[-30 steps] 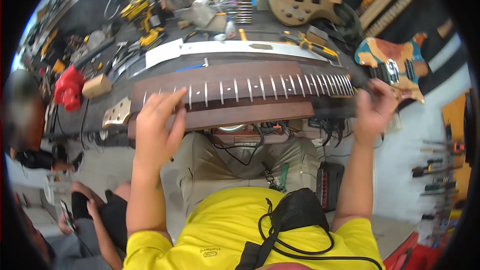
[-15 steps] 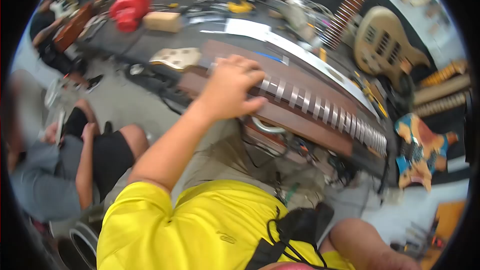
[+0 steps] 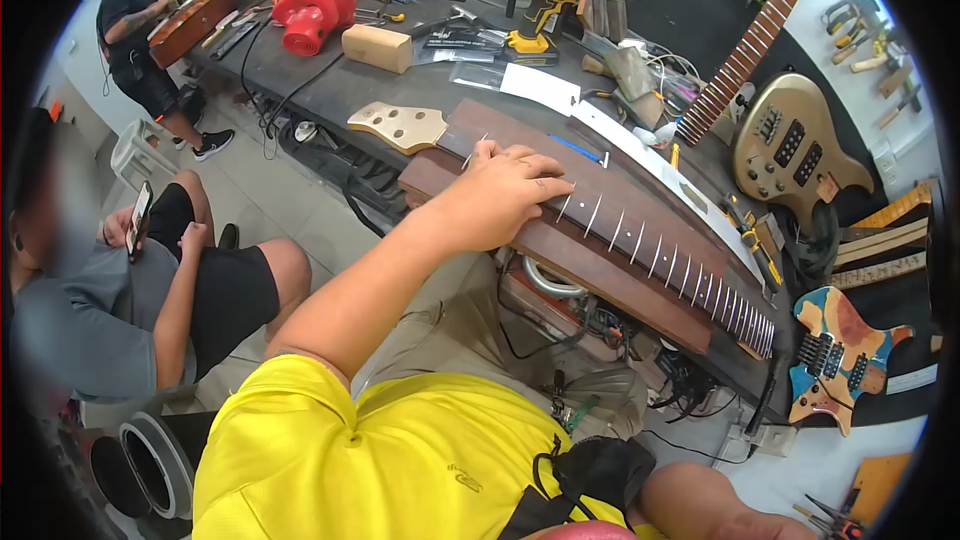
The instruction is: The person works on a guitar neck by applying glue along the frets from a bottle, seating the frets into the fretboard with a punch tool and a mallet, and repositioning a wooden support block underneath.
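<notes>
My left hand [image 3: 505,195] rests over a guitar neck [image 3: 640,240] near its headstock end, fingers bent over the dark fretboard with its silver frets. The thumb is mostly hidden. The pale headstock [image 3: 398,127] has several tuner holes and extends to the left of my hand. Under and beside the neck lie brown wooden boards [image 3: 610,275] at the bench's near edge. My right arm [image 3: 700,495] shows only in part at the bottom right; its hand is outside the view.
On the dark bench [image 3: 300,75] are a red blower [image 3: 315,12], a wooden block [image 3: 377,47] and a yellow drill [image 3: 540,5]. Beyond the neck lies a long white straightedge [image 3: 670,185]. Guitar bodies [image 3: 790,145] stand at right. A seated person [image 3: 150,310] holds a phone; another person stands behind.
The view has shifted and become sharper, so the bench things appear lower and farther right. My left hand stays on the neck, its thumb now tucked from sight.
</notes>
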`<state>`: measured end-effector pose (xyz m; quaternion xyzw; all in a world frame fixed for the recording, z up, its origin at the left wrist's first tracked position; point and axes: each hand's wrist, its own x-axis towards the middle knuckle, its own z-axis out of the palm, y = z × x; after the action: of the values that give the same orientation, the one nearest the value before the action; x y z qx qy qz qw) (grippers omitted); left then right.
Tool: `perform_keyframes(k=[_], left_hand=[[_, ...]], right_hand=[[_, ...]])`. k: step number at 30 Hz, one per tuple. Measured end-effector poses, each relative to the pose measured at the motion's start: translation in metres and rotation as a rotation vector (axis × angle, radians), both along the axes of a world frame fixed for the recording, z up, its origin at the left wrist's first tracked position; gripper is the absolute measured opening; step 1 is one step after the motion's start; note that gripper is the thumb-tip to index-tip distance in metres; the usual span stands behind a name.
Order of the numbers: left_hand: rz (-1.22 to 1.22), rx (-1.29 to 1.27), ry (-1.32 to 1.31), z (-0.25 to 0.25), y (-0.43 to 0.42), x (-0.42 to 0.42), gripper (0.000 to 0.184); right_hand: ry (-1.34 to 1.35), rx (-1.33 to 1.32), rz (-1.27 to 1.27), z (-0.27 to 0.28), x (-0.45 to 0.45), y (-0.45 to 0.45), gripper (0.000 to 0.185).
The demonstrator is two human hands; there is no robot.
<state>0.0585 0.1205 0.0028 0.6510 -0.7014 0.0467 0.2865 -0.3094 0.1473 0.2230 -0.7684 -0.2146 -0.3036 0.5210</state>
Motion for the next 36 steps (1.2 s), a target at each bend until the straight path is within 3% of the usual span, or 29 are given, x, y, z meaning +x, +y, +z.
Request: perform_keyframes(k=[2,3,5,6,9,10,12,13,14,15,16,17,18,20,22,24,25,26,29,32,36], left_hand=[[-0.021,0.001,-0.038,0.001,0.008,0.006,0.05],[-0.055,-0.073,-0.014,0.01,0.017,0.003,0.054],[-0.071,-0.121,0.028,0.026,0.03,0.012,0.055],[-0.108,-0.175,0.092,0.03,0.034,0.014,0.057],[0.121,-0.249,0.081,0.031,0.054,0.029,0.049],[0.205,-0.298,0.104,0.027,0.062,0.034,0.043],[0.407,-0.466,0.036,-0.004,0.075,0.053,0.035],[0.488,-0.414,0.229,-0.019,0.086,0.059,0.033],[0.574,-0.361,0.416,-0.034,0.095,0.063,0.031],[0.557,-0.355,0.424,-0.047,0.099,0.063,0.031],[0.524,-0.358,0.687,-0.06,0.103,0.064,0.03],[0.495,-0.361,0.941,-0.069,0.105,0.066,0.03],[0.509,-0.367,0.928,-0.075,0.103,0.07,0.03],[0.48,-0.288,0.628,-0.071,0.104,0.083,0.035],[0.469,-0.317,0.081,-0.042,0.101,0.092,0.045],[0.288,-0.102,0.178,-0.015,0.099,0.095,0.056],[0.257,0.012,0.14,-0.013,0.099,0.096,0.074],[0.24,0.014,0.143,-0.008,0.097,0.093,0.074],[0.328,0.185,-0.22,0.008,0.085,0.081,0.115],[0.239,0.014,-0.272,-0.008,0.067,0.093,0.108],[0.147,0.032,-0.212,-0.006,0.063,0.098,0.111]], right_hand=[[-1.31,0.045,-0.369,-0.029,0.065,0.006,0.014],[-1.317,0.062,-0.369,-0.027,0.065,0.006,0.014],[-0.916,-0.057,-0.207,-0.019,0.057,0.003,0.008],[-0.908,-0.073,-0.231,-0.023,0.045,-0.001,0.008],[-0.476,-0.356,-0.447,-0.059,-0.011,-0.015,0.036],[-0.463,-0.368,-0.491,-0.075,-0.017,-0.022,0.036],[-0.131,-0.515,-1.201,-0.112,-0.02,-0.043,0.012],[-0.058,-0.294,-1.141,-0.125,-0.013,-0.062,0.018],[0.141,-0.211,-1.287,-0.145,-0.019,-0.079,0.016],[0.346,-0.116,-1.421,-0.172,-0.035,-0.096,0.019],[0.441,0.08,-1.499,-0.213,-0.057,-0.111,0.031],[0.501,0.009,-1.616,-0.224,-0.058,-0.111,0.038],[0.56,-0.061,-1.716,-0.235,-0.056,-0.11,0.046],[0.58,-0.092,-1.709,-0.267,-0.069,-0.12,0.059],[0.642,-0.194,-1.735,-0.277,-0.066,-0.124,0.067],[0.671,-0.271,-1.743,-0.278,-0.059,-0.125,0.07],[0.667,-0.273,-1.747,-0.278,-0.056,-0.128,0.07],[0.646,-0.31,-1.703,-0.279,-0.053,-0.131,0.072],[0.531,-0.224,-1.71,-0.28,-0.036,-0.134,0.07],[0.461,-0.128,-1.719,-0.277,-0.029,-0.131,0.07],[0.435,-0.059,-1.728,-0.278,-0.027,-0.13,0.074]])
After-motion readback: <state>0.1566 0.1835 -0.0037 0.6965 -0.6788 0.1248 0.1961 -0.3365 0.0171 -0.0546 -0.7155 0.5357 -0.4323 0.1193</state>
